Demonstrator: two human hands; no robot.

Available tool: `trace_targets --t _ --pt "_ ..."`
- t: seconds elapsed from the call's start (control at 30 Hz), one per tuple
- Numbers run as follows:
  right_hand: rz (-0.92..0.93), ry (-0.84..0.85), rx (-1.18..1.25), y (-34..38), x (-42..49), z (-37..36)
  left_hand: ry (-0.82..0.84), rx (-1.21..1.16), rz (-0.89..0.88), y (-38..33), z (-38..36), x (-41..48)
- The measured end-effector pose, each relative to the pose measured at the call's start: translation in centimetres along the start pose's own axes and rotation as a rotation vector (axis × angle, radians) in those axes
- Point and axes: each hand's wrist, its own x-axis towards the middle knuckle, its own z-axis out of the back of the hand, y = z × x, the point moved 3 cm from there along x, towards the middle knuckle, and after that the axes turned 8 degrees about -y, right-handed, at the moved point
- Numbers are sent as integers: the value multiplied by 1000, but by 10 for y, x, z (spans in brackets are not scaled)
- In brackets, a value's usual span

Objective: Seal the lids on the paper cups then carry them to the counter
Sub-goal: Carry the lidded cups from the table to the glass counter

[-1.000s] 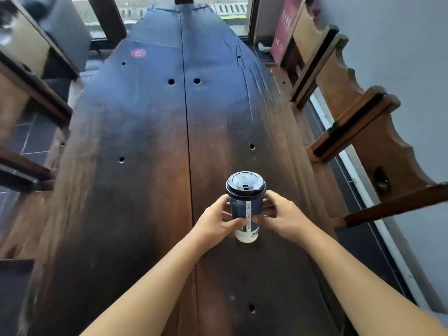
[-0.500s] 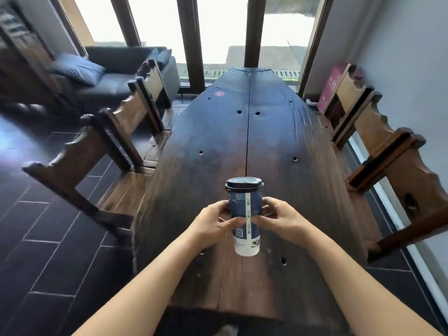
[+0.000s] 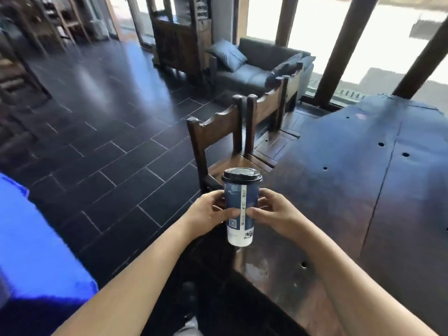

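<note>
The lidded paper cup (image 3: 240,209) is pinched upright between left hand (image 3: 208,213) and right hand (image 3: 274,214), carrying evidently underway; a level walk to the counter is called for next.

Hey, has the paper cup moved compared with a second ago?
Yes. The paper cup, gripped by the left hand and right hand, has gone left: from over the centre seam of the table to its left edge, by the chair.
</note>
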Motion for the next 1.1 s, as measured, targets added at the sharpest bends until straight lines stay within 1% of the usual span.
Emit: trace_targets --t 0.1,0.27,0.43,0.63,0.83,0.97,1.1 --pt "75 155 -38 45 67 -81 -170 -26 49 43 91 0" --pt "179 378 -81 124 174 -239 -425 -74 114 114 251 -4" --pt "298 590 -140 200 247 -382 -651 -89 185 170 384 -23" --pt "455 822 -194 277 291 -511 -874 -146 285 218 489 -49" --pt "558 1057 -206 342 332 -639 -1118 -106 404 256 590 -73" --pt "596 1177 -243 376 385 -727 -1252 -122 443 290 659 -58" --pt "650 1340 -276 428 435 -815 -1414 -195 474 307 731 -40"
